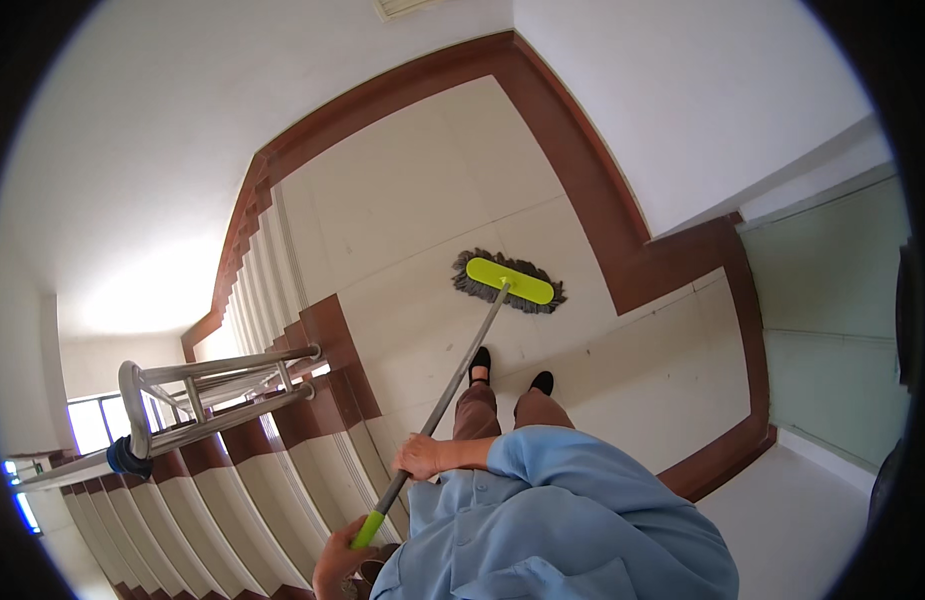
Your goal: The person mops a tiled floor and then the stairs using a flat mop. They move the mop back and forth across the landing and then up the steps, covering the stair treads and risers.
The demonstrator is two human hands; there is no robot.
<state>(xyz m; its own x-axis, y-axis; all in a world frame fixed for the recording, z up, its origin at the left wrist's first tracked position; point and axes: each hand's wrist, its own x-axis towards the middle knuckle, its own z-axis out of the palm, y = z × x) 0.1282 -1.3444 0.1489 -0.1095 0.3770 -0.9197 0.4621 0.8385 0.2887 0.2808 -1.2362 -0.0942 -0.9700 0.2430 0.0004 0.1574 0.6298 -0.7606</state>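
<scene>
A flat mop [509,281] with a lime-green plate and grey strands lies on the tiled landing floor [402,225] ahead of my feet. Its grey metal pole runs down towards my body. My right hand [419,456] is closed around the middle part of the pole. Lower down, at the bottom of the picture, my left hand [344,555] grips the pole's end by the lime-green handle sleeve [368,529].
Stairs [260,487] go off at the lower left, and another flight [245,300] at the left. Between them stands a metal handrail [207,367] with dark cloth [128,457] tied on it. White walls border the landing; a pale green door [830,292] is at the right.
</scene>
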